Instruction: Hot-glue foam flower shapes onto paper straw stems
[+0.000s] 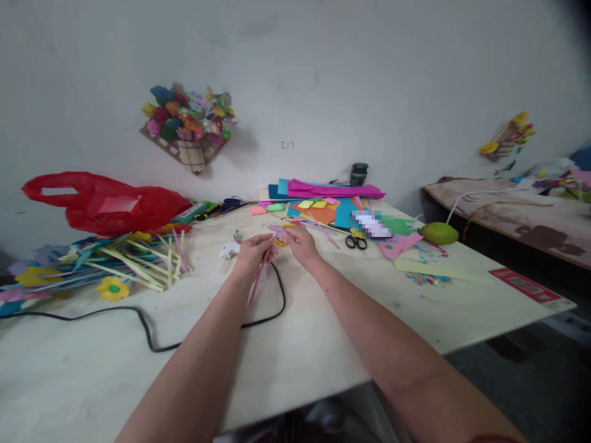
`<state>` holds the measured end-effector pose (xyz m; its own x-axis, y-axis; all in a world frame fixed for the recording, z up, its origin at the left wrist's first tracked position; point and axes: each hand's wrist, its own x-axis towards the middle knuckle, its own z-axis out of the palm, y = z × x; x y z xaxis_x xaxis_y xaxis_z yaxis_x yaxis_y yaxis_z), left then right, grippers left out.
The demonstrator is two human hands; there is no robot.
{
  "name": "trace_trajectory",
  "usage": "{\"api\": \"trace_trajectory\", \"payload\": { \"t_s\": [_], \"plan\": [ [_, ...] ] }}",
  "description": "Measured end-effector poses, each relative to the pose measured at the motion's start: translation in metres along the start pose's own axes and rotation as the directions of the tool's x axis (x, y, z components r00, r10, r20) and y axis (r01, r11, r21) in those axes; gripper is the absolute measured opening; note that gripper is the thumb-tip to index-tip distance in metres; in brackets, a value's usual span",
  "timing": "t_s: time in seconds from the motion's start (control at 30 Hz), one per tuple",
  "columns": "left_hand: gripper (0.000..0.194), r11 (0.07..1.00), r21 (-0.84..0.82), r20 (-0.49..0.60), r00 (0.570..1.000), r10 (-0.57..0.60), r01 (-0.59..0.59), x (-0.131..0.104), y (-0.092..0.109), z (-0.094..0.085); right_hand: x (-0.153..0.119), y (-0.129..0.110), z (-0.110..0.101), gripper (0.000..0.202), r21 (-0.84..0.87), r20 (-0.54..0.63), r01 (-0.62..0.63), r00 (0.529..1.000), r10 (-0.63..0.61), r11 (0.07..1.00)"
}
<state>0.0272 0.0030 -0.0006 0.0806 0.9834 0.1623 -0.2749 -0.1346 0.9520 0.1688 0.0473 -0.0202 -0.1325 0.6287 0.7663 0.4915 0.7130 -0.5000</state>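
Observation:
Over the middle of the table my left hand (253,252) is closed round a thin pink stem (257,282), which slants down toward me. A small purple paper flower (279,233) sits at the stem's upper end, between my two hands. The fingers of my right hand (302,242) pinch the flower from the right side. Part of the flower is hidden by the fingers, and something yellow shows just beneath it. Left of my hands lies a white glue gun (229,248), with a black cable (282,289) curving below.
Paper stems and flowers (143,261) lie at the left, before a red plastic bag (111,200). Black scissors (356,242), a phone (369,225) and coloured sheets (335,189) are beyond my right hand. Farther right are paper scraps (427,279) and a green oval object (439,233).

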Motion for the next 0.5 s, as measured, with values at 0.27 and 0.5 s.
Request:
{"api": "trace_trajectory", "payload": {
  "t_s": [0.27, 0.5],
  "plan": [
    [0.035, 0.999, 0.016, 0.01, 1.0, -0.027, 0.027, 0.0003, -0.0021, -0.0007, -0.0007, 0.0018, -0.0008, 0.023, -0.028, 0.093, -0.075, 0.993, 0.077, 0.997],
    [0.036, 0.999, 0.042, 0.004, 1.0, -0.028, 0.027, -0.0019, -0.0005, 0.0009, -0.0014, 0.0024, -0.0005, 0.021, -0.083, 0.127, -0.104, 0.985, 0.114, 0.991]
  ]
}}
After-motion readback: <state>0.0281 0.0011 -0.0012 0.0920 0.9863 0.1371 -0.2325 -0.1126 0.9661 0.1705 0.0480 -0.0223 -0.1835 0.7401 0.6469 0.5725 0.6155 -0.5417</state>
